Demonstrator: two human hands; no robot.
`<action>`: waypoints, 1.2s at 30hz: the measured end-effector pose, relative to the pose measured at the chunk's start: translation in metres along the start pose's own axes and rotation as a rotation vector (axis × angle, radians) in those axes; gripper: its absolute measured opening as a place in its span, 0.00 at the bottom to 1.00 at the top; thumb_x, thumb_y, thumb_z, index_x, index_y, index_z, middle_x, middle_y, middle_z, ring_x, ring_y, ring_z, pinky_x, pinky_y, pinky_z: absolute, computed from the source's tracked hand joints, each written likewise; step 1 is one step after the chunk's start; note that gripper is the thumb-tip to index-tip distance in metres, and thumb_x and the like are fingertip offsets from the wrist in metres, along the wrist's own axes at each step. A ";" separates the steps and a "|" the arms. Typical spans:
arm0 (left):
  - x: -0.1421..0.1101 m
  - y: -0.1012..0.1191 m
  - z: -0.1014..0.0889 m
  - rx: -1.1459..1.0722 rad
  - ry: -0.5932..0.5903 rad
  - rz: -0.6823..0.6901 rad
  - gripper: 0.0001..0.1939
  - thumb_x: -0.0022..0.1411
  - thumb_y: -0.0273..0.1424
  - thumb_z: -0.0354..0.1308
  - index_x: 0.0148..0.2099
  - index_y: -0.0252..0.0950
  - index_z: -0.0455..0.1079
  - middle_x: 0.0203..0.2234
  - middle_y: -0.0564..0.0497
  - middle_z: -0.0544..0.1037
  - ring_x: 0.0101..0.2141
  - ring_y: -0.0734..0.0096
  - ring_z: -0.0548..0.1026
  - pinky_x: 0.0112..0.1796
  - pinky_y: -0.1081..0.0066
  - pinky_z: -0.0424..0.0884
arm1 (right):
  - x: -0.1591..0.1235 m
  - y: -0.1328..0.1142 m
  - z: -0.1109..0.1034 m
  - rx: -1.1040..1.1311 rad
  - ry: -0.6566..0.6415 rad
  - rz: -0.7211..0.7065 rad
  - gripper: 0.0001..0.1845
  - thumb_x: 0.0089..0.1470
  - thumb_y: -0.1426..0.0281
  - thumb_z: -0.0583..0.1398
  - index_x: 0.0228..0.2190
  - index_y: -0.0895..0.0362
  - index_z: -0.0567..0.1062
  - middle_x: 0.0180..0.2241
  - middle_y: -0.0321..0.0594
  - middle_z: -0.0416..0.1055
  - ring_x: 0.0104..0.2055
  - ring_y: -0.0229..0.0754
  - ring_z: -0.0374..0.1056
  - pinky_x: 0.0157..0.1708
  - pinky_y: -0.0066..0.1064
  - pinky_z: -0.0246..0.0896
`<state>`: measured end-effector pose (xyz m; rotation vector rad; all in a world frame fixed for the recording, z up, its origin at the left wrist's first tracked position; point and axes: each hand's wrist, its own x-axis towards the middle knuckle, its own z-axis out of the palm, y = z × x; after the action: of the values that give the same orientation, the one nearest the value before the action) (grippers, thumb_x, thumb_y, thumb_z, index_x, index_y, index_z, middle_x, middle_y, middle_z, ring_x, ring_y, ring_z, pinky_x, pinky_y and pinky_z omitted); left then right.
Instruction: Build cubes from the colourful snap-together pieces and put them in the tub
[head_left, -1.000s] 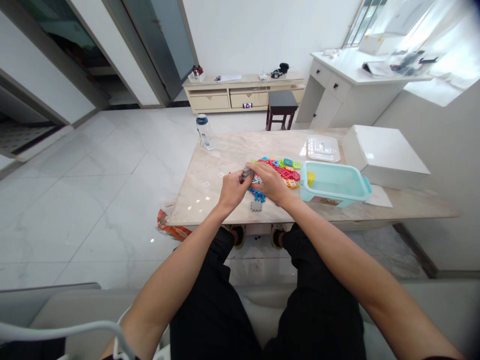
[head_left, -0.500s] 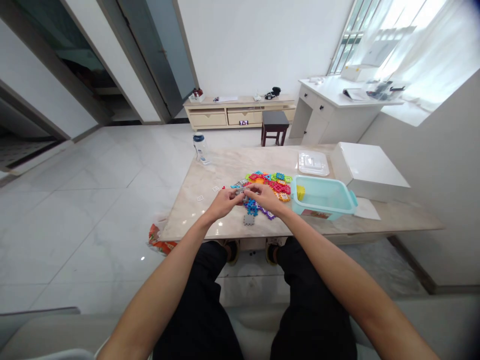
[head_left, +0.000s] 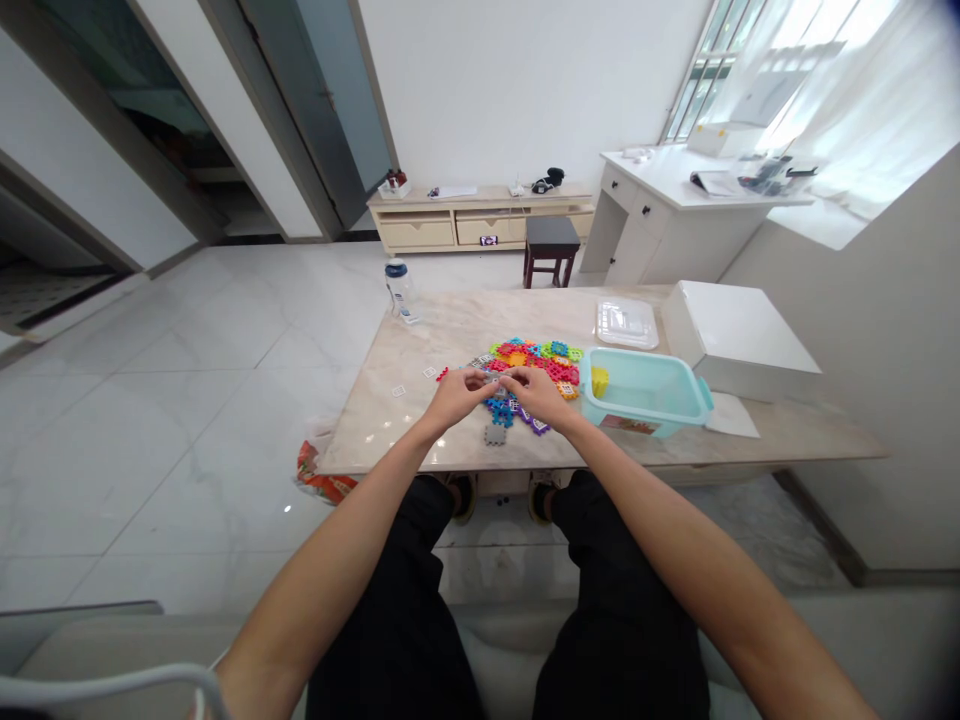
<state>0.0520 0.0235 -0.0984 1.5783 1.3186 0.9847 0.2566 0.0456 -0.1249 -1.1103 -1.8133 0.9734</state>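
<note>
Above the table, my left hand [head_left: 456, 397] and my right hand [head_left: 537, 394] meet with fingers pinched on a small grey interlocking plastic piece [head_left: 494, 378], mostly covered by the fingertips. Behind and beside them spreads a pile of such pieces: red ones [head_left: 561, 371], blue ones [head_left: 502, 414] and purple ones [head_left: 537, 425], some with white square labels. A flat grey square piece [head_left: 495, 435] with notched edges lies just in front of the pile, nearer to me.
Right of the pile stands a turquoise bin [head_left: 679, 392] with a yellow piece [head_left: 600, 380] inside. Beyond are a clear lid [head_left: 627, 324] and a white box [head_left: 750, 325]. A water bottle [head_left: 400, 290] stands at the far left corner; white square labels [head_left: 398, 391] lie left.
Both hands still pinch the grey piece, and the right hand has turned slightly against the left. The whole view has shifted a little.
</note>
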 end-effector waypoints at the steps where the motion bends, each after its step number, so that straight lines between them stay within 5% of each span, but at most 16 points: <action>1: 0.000 0.000 0.000 -0.022 0.016 -0.018 0.23 0.53 0.49 0.76 0.39 0.35 0.80 0.31 0.44 0.85 0.35 0.57 0.83 0.36 0.66 0.75 | 0.000 0.001 0.001 0.002 0.002 0.006 0.16 0.65 0.59 0.61 0.36 0.58 0.84 0.35 0.42 0.83 0.37 0.45 0.74 0.39 0.33 0.65; 9: 0.008 -0.008 -0.006 -0.155 0.091 -0.096 0.22 0.46 0.44 0.78 0.36 0.33 0.81 0.27 0.46 0.84 0.30 0.61 0.81 0.32 0.67 0.73 | 0.008 0.003 0.001 0.053 0.029 0.150 0.28 0.68 0.48 0.56 0.39 0.59 0.82 0.37 0.42 0.82 0.35 0.44 0.74 0.36 0.32 0.67; 13: 0.011 -0.023 -0.008 -0.158 0.169 -0.140 0.21 0.45 0.44 0.77 0.34 0.33 0.79 0.26 0.46 0.84 0.30 0.61 0.81 0.31 0.67 0.72 | 0.007 0.015 -0.007 -0.314 0.047 0.188 0.24 0.71 0.60 0.51 0.38 0.60 0.82 0.38 0.47 0.83 0.38 0.45 0.76 0.38 0.31 0.68; 19: 0.010 -0.038 -0.014 -0.132 0.144 -0.147 0.23 0.47 0.44 0.76 0.39 0.32 0.81 0.30 0.44 0.85 0.31 0.61 0.81 0.31 0.68 0.72 | -0.004 0.039 -0.007 -0.483 -0.137 0.267 0.07 0.57 0.72 0.65 0.28 0.58 0.84 0.28 0.41 0.81 0.33 0.45 0.75 0.38 0.30 0.64; 22: 0.010 -0.041 -0.022 -0.148 0.151 -0.149 0.22 0.46 0.43 0.77 0.38 0.33 0.80 0.29 0.44 0.85 0.30 0.62 0.81 0.31 0.69 0.71 | -0.006 0.043 0.005 -0.548 -0.233 0.278 0.02 0.54 0.73 0.70 0.32 0.57 0.85 0.31 0.41 0.83 0.36 0.46 0.77 0.39 0.30 0.66; 29: 0.003 -0.055 -0.046 -0.116 0.174 -0.122 0.23 0.49 0.46 0.75 0.38 0.32 0.81 0.30 0.43 0.85 0.32 0.62 0.82 0.31 0.70 0.70 | -0.018 0.040 0.053 -0.680 -0.421 0.217 0.24 0.50 0.65 0.78 0.49 0.55 0.83 0.50 0.48 0.83 0.50 0.52 0.79 0.47 0.31 0.69; 36: -0.002 -0.062 -0.050 -0.091 0.212 -0.068 0.20 0.51 0.46 0.73 0.38 0.34 0.81 0.29 0.45 0.85 0.33 0.60 0.82 0.33 0.70 0.70 | -0.018 0.048 0.067 -0.773 -0.509 0.229 0.24 0.56 0.68 0.75 0.53 0.58 0.79 0.55 0.54 0.79 0.55 0.55 0.77 0.52 0.35 0.70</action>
<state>-0.0151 0.0336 -0.1394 1.3812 1.4398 1.1775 0.2177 0.0308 -0.1981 -1.6637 -2.6443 0.7215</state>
